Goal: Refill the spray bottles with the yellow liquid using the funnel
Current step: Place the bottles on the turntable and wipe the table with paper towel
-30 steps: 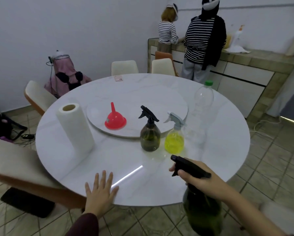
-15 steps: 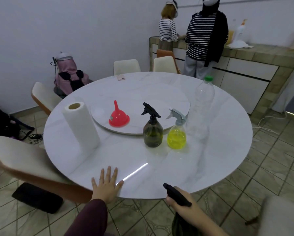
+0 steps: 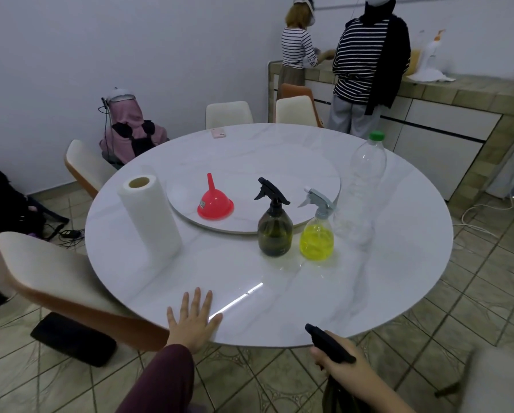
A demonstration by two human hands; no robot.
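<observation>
Paper towel roll [image 3: 149, 216], red funnel [image 3: 215, 201] on the turntable [image 3: 294, 174], dark spray bottle [image 3: 275, 222], yellow-filled spray bottle [image 3: 316, 231], clear plastic bottle [image 3: 366, 180], across a round marble table [image 3: 398, 278]. Left hand [image 3: 193, 320] flat at the near edge, fingers spread. Right hand [image 3: 343, 368] below the rim, fingers wrapped around a third dark sprayer [image 3: 328, 344].

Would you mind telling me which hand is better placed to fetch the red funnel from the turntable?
Left. The left hand lies flat and empty on the table edge, on the red funnel's side. The right hand already grips a dark spray bottle below the table edge.
</observation>
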